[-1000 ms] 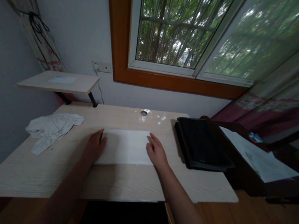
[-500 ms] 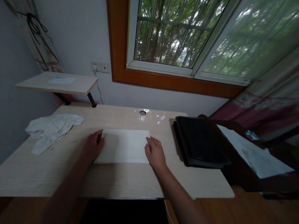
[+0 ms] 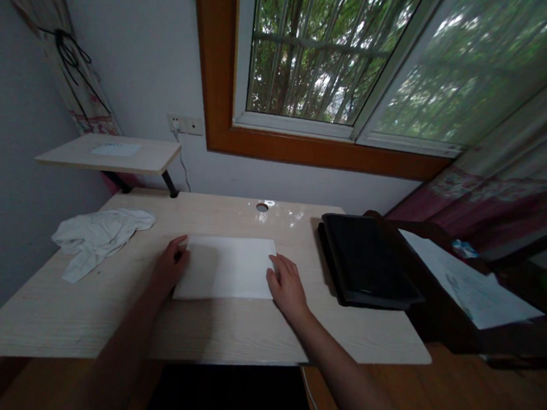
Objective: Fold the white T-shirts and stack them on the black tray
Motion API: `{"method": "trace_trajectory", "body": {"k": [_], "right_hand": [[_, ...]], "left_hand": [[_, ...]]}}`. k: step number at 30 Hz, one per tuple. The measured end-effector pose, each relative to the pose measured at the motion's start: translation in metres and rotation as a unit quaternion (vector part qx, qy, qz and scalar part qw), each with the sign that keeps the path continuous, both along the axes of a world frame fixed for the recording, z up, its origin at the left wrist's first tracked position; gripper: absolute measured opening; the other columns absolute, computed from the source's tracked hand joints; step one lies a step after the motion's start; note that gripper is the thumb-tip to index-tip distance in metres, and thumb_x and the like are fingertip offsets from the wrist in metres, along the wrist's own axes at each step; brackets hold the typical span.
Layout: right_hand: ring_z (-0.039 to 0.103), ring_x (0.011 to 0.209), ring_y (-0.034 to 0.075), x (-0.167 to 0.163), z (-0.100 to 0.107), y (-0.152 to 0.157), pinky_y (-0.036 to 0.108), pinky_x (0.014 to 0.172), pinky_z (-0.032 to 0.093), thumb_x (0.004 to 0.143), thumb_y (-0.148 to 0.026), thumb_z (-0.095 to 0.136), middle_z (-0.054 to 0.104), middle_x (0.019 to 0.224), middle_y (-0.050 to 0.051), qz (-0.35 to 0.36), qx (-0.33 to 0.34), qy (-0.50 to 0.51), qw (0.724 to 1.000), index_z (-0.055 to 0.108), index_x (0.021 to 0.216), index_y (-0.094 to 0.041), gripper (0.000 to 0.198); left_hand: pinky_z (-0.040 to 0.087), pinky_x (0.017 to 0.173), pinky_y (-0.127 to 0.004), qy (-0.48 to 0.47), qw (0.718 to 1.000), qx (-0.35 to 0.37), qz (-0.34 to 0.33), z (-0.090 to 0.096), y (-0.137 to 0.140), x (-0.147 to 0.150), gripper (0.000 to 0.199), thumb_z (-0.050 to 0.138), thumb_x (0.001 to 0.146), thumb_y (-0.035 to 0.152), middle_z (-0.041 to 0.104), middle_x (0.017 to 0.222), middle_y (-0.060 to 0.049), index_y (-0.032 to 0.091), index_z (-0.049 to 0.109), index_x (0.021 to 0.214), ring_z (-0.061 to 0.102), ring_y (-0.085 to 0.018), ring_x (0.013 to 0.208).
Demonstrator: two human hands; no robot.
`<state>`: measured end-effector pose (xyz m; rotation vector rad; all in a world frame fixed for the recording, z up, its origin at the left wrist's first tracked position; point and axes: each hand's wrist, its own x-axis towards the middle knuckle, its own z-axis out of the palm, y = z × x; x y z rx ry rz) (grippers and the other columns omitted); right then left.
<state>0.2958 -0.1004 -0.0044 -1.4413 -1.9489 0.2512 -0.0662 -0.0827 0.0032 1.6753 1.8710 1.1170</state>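
Sheet (image 3: pixel 229 268), white, flat and oblong, lies on the pale, streaky desk (image 3: pixel 243 333), between the left hand (image 3: pixel 171 265) and right hand (image 3: pixel 288 287). Both hands curve at its short ends, thumbs and fingers apart. On the left, a soft cloth (image 3: pixel 101 236) lies crumpled.

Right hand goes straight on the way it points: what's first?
The white sheet, at its right edge, ahead and to the left of the right hand. The gap looks tiny, if any; depth there is unclear.
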Motion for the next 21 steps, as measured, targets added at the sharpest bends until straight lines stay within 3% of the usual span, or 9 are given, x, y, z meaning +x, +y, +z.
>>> {"method": "trace_trajectory", "body": {"k": [8, 14, 21], "right_hand": [[0.059, 0.103, 0.029, 0.0029, 0.0061, 0.0018, 0.047, 0.097, 0.051, 0.093, -0.029, 0.053, 0.069, 0.104, 0.010, -0.047, -0.014, 0.087, 0.995, 0.065, 0.127, -0.018, 0.037], [0.059, 0.102, 0.029, 0.0039, 0.0036, 0.0030, 0.047, 0.093, 0.052, 0.093, -0.029, 0.050, 0.070, 0.104, 0.011, -0.061, -0.010, 0.113, 0.992, 0.066, 0.124, -0.018, 0.037], [0.058, 0.101, 0.030, 0.0042, -0.0020, 0.0032, 0.048, 0.093, 0.053, 0.092, -0.026, 0.051, 0.067, 0.103, 0.011, -0.066, -0.007, 0.125, 0.990, 0.061, 0.125, -0.019, 0.036]], "left_hand": [[0.052, 0.071, -0.033, -0.017, 1.000, 0.005, 0.009, 0.0045, -0.0013, -0.0023, 0.059, 0.056, 0.089, 0.046, 0.067, 0.083, 0.000, 0.019, 0.054, 0.142, 0.065, -0.020, 0.074], [0.052, 0.077, -0.035, -0.036, 0.999, 0.008, 0.005, -0.0006, 0.0012, -0.0040, 0.061, 0.058, 0.089, 0.044, 0.068, 0.088, -0.001, 0.019, 0.050, 0.144, 0.066, -0.021, 0.080], [0.050, 0.069, -0.032, -0.023, 1.000, 0.007, 0.009, 0.0007, 0.0011, -0.0009, 0.058, 0.055, 0.089, 0.041, 0.061, 0.077, 0.003, 0.020, 0.051, 0.143, 0.060, -0.018, 0.069]]}}
